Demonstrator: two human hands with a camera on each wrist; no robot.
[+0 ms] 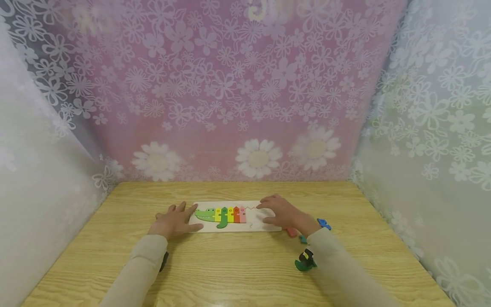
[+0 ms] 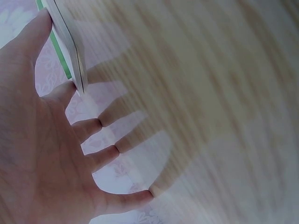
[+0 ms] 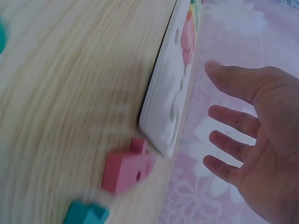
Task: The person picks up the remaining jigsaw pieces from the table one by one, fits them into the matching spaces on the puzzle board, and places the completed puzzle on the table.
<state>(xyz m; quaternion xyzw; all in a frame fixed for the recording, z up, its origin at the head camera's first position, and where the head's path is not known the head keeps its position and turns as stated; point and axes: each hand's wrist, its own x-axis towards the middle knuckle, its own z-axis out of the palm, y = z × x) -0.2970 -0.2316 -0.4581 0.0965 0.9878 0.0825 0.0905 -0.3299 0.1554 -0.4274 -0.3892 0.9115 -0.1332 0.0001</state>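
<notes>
A pale wooden puzzle board (image 1: pixel 230 230) lies on the table, with a crocodile's green head (image 1: pixel 205 215) and several yellow, green, red and pink pieces joined in its left part. My left hand (image 1: pixel 174 221) is at the board's left end, fingers spread; in the left wrist view its thumb touches the board's edge (image 2: pixel 70 46) and the other fingertips rest on the table. My right hand (image 1: pixel 284 213) hovers over the board's right end with its fingers loosely bent and nothing between them. A pink puzzle piece (image 3: pixel 126 168) lies just off that end.
To the right lie more loose pieces: a teal one (image 3: pixel 86 213), a blue one (image 1: pixel 324 223) and a dark green one (image 1: pixel 303 266), partly behind the right sleeve. Flowered curtains (image 1: pixel 245 106) hang behind and on both sides of the wooden table (image 1: pixel 230 273).
</notes>
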